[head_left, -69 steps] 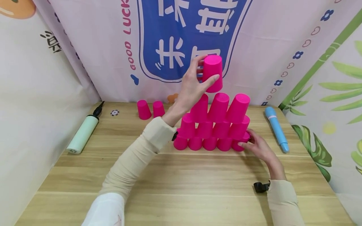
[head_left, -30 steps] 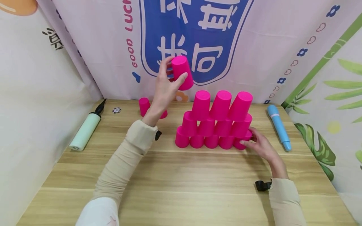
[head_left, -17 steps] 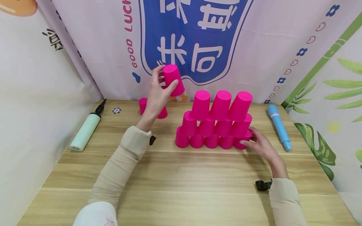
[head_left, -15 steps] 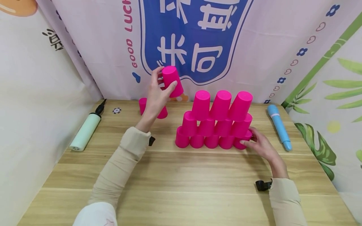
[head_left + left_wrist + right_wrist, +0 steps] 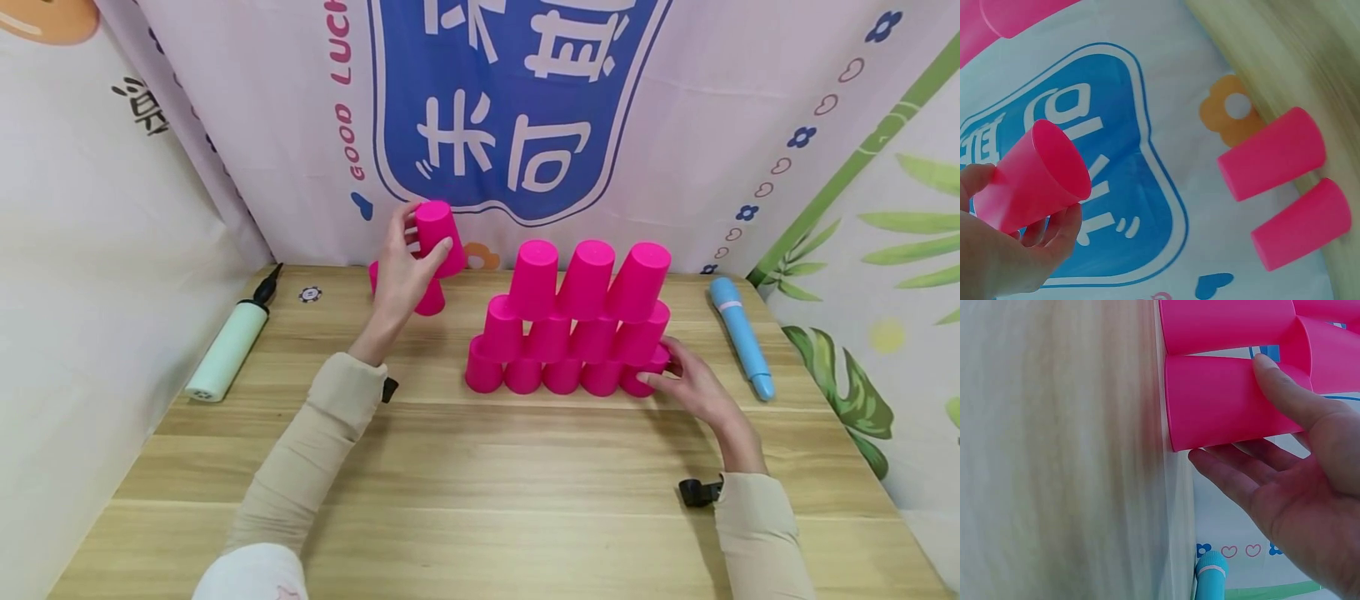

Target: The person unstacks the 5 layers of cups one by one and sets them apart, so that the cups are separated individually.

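Above the far left part of the table (image 5: 322, 342), the left hand (image 5: 401, 268) holds a pink cup (image 5: 437, 233) upside down and a bit tilted, thumb on one side and fingers round the other. Lower down, two cups (image 5: 431, 298) stand upside down on the wood, side by side. To the right, the right hand (image 5: 693, 387) has its thumb and fingers round the corner cup (image 5: 636, 383), at the bottom right end of a big stack (image 5: 588, 283); how hard it squeezes, I cannot tell. The stack has five cups below, four in the middle and three on top. The held cup looks like thin plastic, so I think it is light, a little stiff and not easy to break, but its smooth side might slip. Round the sides, about halfway up, seems the best place to hold it, and gently, so the wall does not bend. From the head you see its flat, closed end; the left wrist view looks into its open mouth. From the head the held cup seems to meet one of the cups below, but the left wrist view shows they are apart, and shows both of those whole. The right wrist view shows the fingers under the right thumb, which the head view mostly hides, but the held cup is not in it.
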### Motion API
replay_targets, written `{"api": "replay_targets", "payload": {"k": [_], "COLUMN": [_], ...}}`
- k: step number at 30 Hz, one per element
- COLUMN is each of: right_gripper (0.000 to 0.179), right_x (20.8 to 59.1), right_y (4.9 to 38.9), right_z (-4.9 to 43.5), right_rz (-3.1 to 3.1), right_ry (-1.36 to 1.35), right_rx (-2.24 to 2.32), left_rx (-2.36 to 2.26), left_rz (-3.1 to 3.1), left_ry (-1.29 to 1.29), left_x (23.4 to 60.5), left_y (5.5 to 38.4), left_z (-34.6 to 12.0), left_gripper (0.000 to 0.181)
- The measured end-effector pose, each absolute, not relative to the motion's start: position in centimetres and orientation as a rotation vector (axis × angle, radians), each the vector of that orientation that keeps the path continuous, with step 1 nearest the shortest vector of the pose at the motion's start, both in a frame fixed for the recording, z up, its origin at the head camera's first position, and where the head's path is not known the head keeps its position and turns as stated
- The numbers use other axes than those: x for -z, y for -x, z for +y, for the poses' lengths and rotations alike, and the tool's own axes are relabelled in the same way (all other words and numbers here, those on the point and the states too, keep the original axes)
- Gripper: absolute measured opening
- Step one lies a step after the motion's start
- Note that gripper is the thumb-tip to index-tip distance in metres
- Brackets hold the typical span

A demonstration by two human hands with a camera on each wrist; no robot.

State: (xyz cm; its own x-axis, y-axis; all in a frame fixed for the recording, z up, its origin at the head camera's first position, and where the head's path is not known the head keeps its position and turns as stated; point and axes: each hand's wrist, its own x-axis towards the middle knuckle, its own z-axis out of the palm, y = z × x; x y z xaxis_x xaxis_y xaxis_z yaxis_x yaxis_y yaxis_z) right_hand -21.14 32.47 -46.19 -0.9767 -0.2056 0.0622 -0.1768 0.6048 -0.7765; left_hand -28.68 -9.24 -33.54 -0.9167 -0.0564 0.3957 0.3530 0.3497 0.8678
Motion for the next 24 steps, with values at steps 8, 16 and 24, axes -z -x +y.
{"api": "replay_targets", "payload": {"k": [8,16,24], "right_gripper": [0.07,0.07,0.069], "right_x": [46.2,46.2,46.3], "right_y": [21.2,21.2,21.1], "right_z": [32.4,32.4,32.4], "right_rz": [2.766,2.77,2.77], "right_ry": [0.305,0.311,0.319], "right_rx": [1.349,1.347,1.354], "left_rx": [1.558,1.527,1.513], "left_rz": [-2.279,-2.316,-2.362], "left_ry": [0.244,0.221,0.198], "left_x": [35.2,36.6,38.1], "left_y": [28.7,28.7,28.8], "left_z": [-10.4,-11.0,-12.0], "left_gripper": [0.067,0.064,0.061]}}
